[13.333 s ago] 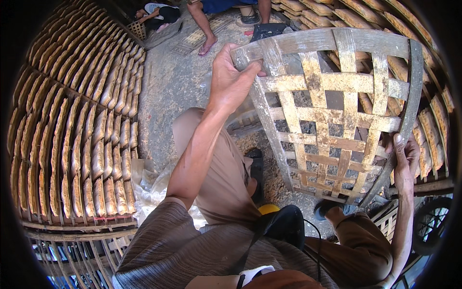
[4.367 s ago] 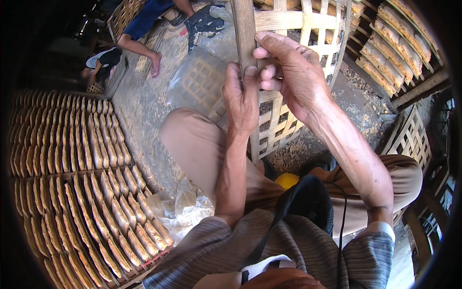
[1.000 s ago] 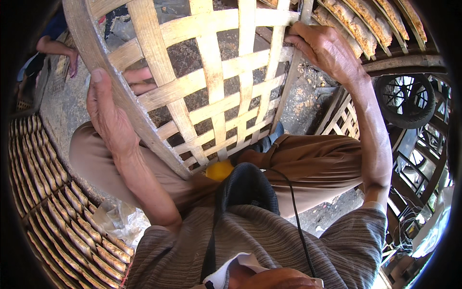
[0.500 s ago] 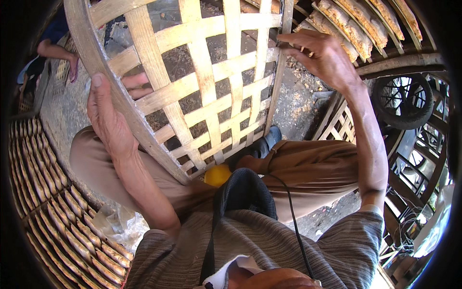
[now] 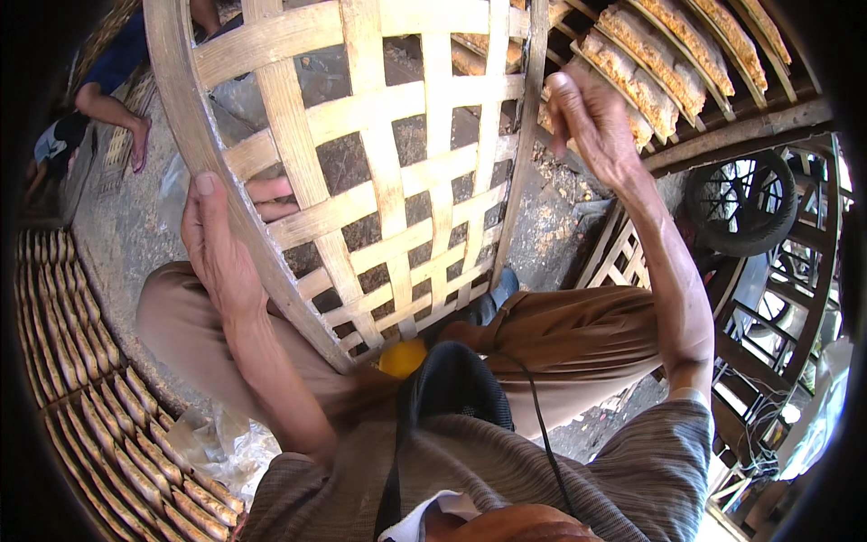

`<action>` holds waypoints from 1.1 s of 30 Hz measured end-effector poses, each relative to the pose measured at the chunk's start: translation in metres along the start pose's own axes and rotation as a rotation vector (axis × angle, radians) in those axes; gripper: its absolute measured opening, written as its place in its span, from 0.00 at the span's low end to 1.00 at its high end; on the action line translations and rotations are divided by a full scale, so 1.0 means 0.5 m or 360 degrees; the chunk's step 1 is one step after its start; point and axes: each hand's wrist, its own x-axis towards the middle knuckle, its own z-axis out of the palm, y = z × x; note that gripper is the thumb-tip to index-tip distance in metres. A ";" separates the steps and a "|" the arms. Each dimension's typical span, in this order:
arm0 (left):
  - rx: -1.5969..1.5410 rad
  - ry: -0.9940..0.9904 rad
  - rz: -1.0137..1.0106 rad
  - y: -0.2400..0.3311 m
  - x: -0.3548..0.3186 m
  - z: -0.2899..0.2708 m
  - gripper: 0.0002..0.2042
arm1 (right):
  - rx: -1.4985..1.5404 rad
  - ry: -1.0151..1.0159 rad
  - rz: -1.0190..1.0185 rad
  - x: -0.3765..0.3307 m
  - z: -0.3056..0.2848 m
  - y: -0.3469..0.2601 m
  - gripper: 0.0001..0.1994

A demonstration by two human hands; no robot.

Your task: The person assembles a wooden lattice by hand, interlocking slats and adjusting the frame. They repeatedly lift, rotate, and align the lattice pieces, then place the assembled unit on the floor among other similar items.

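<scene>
Rack [image 5: 388, 191] held one-handed

In the head view, the rack's lower end is set between the legs [image 5: 569, 334]. Its left rim [image 5: 204, 135] is clamped by the left grip [image 5: 221, 262]. The right grip [image 5: 596, 126] is seen just beside the right rim [image 5: 526, 135], near the slabs [image 5: 623, 77]; its closure cannot be told.

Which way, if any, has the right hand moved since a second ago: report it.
Yes: the right hand has brought its fingertips rightward, closer to the fixed wheel and off the woven panel's right edge.
</scene>
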 end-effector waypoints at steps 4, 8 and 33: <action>-0.0025 -0.0037 0.0004 0.004 0.000 0.002 0.23 | -0.0793 0.0532 -0.1056 0.022 -0.037 -0.003 0.07; 0.0059 -0.0070 -0.0016 0.011 -0.008 0.007 0.25 | -0.1315 0.0234 -0.0998 0.016 -0.037 -0.027 0.13; 0.0120 -0.0176 0.0002 0.031 -0.010 0.039 0.24 | -0.1645 0.0208 -0.1229 0.049 -0.076 -0.032 0.05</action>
